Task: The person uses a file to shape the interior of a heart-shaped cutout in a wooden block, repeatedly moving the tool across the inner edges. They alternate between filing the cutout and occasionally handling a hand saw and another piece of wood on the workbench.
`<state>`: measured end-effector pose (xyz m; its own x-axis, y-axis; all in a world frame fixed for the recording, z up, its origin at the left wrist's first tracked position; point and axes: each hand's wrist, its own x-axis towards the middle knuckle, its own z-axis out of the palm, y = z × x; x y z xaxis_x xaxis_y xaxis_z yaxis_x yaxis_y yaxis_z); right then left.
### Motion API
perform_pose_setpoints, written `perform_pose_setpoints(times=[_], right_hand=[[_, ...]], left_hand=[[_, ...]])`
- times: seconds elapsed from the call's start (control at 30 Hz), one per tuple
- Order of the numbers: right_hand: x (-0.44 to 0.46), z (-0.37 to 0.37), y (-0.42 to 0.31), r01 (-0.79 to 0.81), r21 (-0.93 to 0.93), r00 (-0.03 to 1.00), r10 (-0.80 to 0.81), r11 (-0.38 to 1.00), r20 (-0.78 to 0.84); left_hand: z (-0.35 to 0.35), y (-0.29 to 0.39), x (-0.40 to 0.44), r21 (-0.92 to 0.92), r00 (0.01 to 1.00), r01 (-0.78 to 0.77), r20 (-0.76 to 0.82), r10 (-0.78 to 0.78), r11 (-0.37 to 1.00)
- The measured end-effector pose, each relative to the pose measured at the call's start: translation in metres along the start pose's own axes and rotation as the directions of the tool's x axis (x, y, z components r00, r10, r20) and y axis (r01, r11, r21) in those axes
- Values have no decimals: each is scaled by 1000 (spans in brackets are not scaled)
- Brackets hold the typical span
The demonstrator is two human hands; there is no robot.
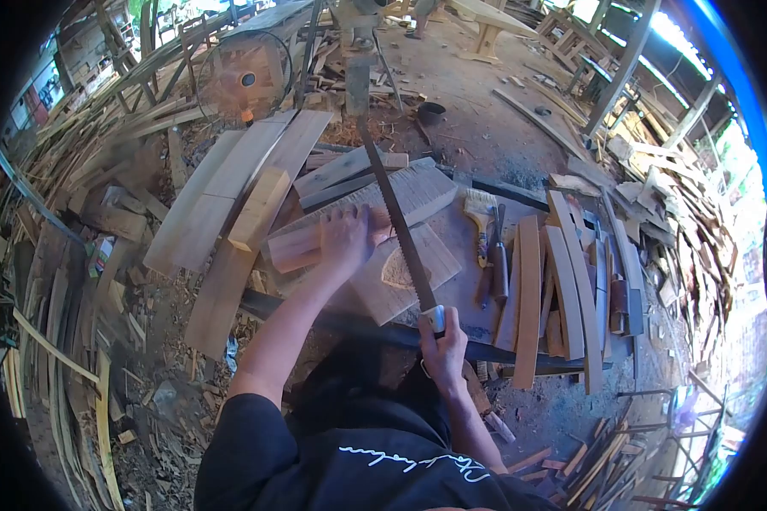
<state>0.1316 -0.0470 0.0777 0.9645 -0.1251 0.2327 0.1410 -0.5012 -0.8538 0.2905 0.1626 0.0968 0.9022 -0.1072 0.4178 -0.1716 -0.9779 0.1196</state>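
My right hand (443, 345) is wrapped round the pale handle of a handsaw (398, 217). Its long toothed blade points away from me and lies across a thick wooden block (413, 200). On the left part of this block my left hand (345, 243) presses down and grips it, close to the blade. Some of its fingers are hard to make out. Under and in front of the block is a flat wooden piece (371, 285) with a pale patch on it.
Long boards (217, 200) and a short light block (260, 209) lie at the left. To the right are a paintbrush (481, 209), chisels (500, 264) and curved wooden strips (528, 298). A round fan (245, 78) stands beyond. Scrap wood piles (690, 247) surround the bench.
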Motion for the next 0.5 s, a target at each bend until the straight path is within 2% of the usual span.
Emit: perform_pose_setpoints(times=[0.03,0.1,0.13,0.17,0.23,0.27,0.33,0.37,0.43,0.47,0.5], right_hand=[[0,0,3,2,3,1000,-2,1000,-7],[-1,1,-1,-25,110,997,32,994,-68],[-2,-4,-11,-143,243,987,157,959,-40],[0,-4,-13,-145,244,986,159,959,-41],[2,-6,-16,-84,269,986,118,960,-115],[3,-9,-20,-120,245,985,147,962,-94],[4,-8,-21,-150,226,982,172,963,-80],[4,-6,-21,-178,206,979,194,962,-59],[4,4,-13,-149,149,984,161,978,-73],[2,10,-8,-119,90,990,126,989,-70],[0,16,-6,-140,92,985,148,986,-88]], left_hand=[[-3,-2,3,-32,999,3,50,-2,999],[-3,-6,6,-36,1000,-12,13,13,999],[-3,-9,7,-44,1000,-21,-23,20,999],[-3,-13,10,-44,1000,-23,-21,22,999],[-17,-20,23,-156,984,0,179,28,988],[-22,-25,32,-158,983,-8,181,37,987],[-29,-35,50,-254,893,177,448,-47,951],[-29,-36,51,-256,893,164,449,-33,953],[-27,-39,52,-101,968,0,251,25,995],[-21,-43,54,-106,965,-20,259,47,994],[-14,-45,55,-131,977,-29,204,56,991]])
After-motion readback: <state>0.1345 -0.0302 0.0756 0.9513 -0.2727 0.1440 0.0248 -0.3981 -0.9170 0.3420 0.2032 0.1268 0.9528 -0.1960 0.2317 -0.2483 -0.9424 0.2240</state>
